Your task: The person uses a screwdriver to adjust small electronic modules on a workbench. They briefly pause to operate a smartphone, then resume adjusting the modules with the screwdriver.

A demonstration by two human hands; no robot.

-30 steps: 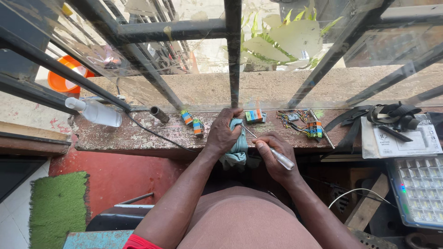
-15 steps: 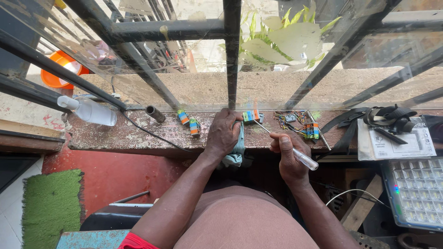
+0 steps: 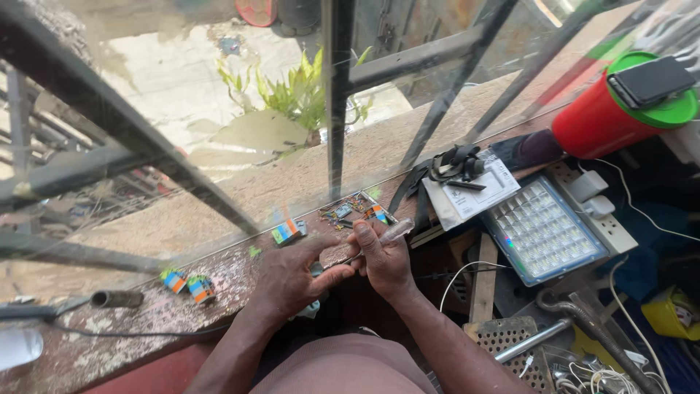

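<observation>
Compared with the view half a second ago, the camera has swung to the right: the red container with a green lid (image 3: pixel 611 109) and the LED panel lamp (image 3: pixel 543 228) now occupy the right of the frame, and the white bottle has slid to the lower left edge. The hands have come closer together at centre frame. The left hand (image 3: pixel 292 281) is curled over a small pale blue-green item (image 3: pixel 309 309), most of it hidden under the palm; its grip is closed on that item. The right hand (image 3: pixel 385 255) holds a clear-handled screwdriver (image 3: pixel 386 235), fingers wrapped narrowly about the handle, with the tip directed toward the left hand. In my judgement the tool is being applied to the held item, though the contact point is concealed. The surface (image 3: pixel 146 321) is a worn, flaking reddish ledge below a barred window (image 3: pixel 332 87). On it lie small striped blocks (image 3: pixel 188 284), another (image 3: pixel 287 230) and loose small parts (image 3: pixel 354 210). A plant (image 3: pixel 299 91) stands outside, upper centre. A power strip (image 3: pixel 594 201), cables and scrap fill the lower right.
</observation>
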